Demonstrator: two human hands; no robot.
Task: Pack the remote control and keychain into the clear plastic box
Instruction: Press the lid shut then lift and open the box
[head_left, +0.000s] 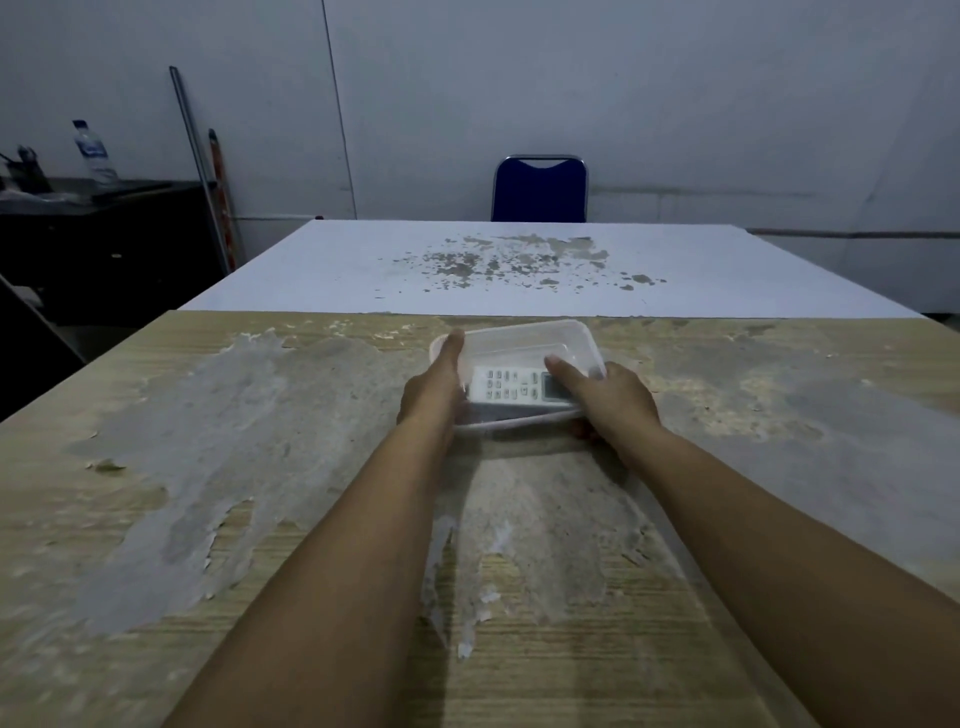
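The clear plastic box (524, 338) stands on the worn wooden table, near its far edge. A white remote control (511, 385) with grey buttons lies inside the box, along its near side. My left hand (434, 387) grips the box's left wall, thumb over the rim. My right hand (608, 395) holds the box's right end, with fingers resting on the remote's display end. I cannot make out a keychain; a dark shape under the box's near right corner is unclear.
The wooden table (208, 493) has peeling grey patches. A white table (363, 260) joins it behind, with a blue chair (540, 189) beyond. A dark cabinet (104, 234) with a water bottle (93, 153) stands at the left.
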